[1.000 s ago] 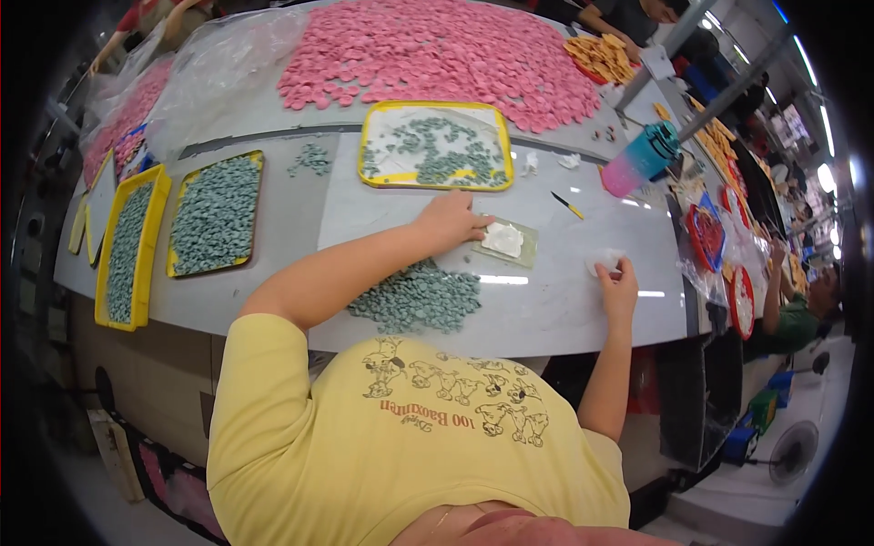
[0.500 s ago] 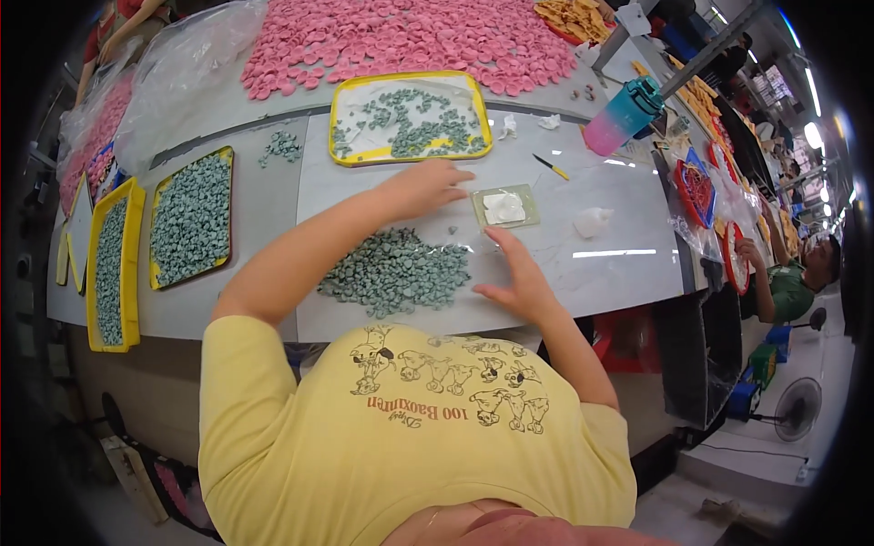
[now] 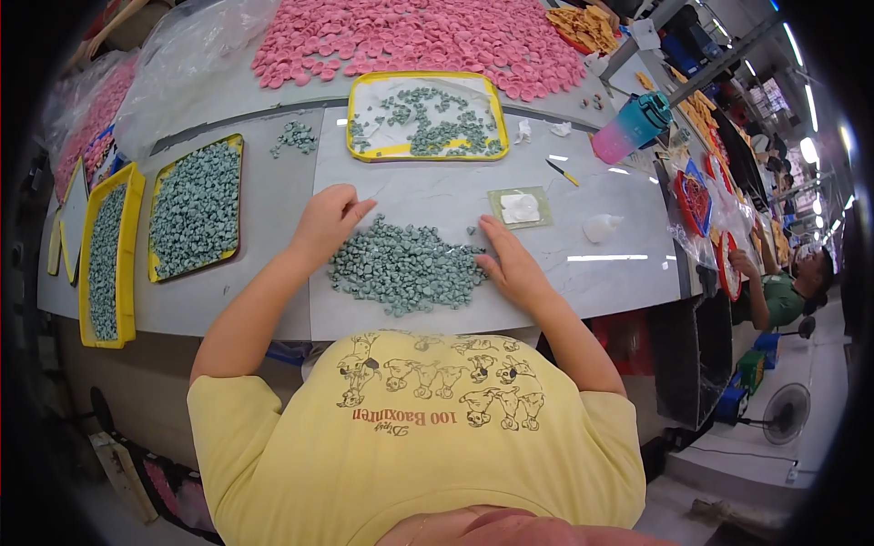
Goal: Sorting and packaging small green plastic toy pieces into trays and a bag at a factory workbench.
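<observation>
The tabletop (image 3: 601, 296) looks smooth and glossy, the sheeting (image 3: 187, 73) crinkled plastic.

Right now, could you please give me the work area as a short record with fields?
Left hand: by the pile's far left edge, contact unclear
Right hand: by its right edge, thumb and fingers apart
Pile: small green pieces, between the hands
Beyond pile: yellow-rimmed tray, green pieces scattered inside
Right side: knife, bottle
Far side: pink pieces, spread widely
</observation>
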The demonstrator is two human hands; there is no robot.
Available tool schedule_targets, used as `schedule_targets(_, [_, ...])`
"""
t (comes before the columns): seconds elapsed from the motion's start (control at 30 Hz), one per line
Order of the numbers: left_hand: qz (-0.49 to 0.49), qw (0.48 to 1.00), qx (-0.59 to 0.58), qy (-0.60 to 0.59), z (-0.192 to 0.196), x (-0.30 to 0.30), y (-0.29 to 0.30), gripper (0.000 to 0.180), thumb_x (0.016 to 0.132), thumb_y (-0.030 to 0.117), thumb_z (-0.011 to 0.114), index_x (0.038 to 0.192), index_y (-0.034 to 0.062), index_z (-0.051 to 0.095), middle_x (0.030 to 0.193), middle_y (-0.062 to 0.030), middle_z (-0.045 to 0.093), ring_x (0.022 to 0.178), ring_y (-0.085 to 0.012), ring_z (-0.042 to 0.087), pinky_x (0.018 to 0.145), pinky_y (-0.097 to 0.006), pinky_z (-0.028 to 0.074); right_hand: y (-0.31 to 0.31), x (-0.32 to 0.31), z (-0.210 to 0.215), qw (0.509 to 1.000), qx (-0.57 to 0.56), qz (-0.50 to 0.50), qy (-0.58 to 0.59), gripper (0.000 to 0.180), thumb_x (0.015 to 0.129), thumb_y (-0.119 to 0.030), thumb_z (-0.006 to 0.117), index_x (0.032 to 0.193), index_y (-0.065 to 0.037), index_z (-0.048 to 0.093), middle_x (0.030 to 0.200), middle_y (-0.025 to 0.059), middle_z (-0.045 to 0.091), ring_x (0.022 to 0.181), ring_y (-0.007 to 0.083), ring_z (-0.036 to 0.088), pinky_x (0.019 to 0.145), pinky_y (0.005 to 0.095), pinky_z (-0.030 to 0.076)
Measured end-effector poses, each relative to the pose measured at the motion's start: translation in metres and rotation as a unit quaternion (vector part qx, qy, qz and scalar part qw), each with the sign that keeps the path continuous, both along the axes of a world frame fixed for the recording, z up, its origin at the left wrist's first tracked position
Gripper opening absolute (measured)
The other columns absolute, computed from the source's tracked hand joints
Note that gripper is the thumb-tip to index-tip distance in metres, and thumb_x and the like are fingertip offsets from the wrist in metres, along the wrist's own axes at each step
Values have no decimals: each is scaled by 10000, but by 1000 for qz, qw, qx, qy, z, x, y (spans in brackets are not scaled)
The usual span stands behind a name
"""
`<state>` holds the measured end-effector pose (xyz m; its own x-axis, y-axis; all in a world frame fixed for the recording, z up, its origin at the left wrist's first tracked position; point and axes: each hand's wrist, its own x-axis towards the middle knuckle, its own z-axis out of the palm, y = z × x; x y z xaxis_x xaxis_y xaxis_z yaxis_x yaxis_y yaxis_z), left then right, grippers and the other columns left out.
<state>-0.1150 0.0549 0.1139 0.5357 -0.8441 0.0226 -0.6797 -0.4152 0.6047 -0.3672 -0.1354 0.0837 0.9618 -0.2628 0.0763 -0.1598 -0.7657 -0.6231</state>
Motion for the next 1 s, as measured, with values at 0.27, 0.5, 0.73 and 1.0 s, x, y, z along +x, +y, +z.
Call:
schedule_targets(0.27, [-251,967,-49,-10,-21,22,62,1051,456,414,831,1321,94,326,1335,-201,330,1277,-386,258,1045,-446,234,16,27,0,993,-27,115,0,1136,523,-360,837,1388,-23,181,1414,240,222,1323,384,206,1087,419,198])
schedule_targets(0.5, [-314,944,-59,-85,-39,15,47,1240,366,494,831,1382,105,238,1375,-292,217,1292,-461,191,1067,-514,164,59,77,-10,987,-60,147,-36,1179,448,-448,838,1381,-50,239,1394,305,190,1284,495,181,1050,521,205])
schedule_targets(0.73, [-273,951,-134,-54,-59,33,50,1092,470,347,831,1347,58,249,1323,-251,285,1237,-429,291,1020,-495,285,89,145,-14,987,-63,150,-14,859,545,-273,773,1284,-61,390,1390,236,239,1285,437,228,1045,471,257])
schedule_targets(1.0, [-14,973,-229,26,-75,81,81,656,673,116,667,1256,43,374,1214,-201,403,1136,-379,407,953,-432,365,149,240,-33,991,59,43,-113,485,672,-95,621,1140,-23,513,1260,189,419,1171,355,395,995,419,330])
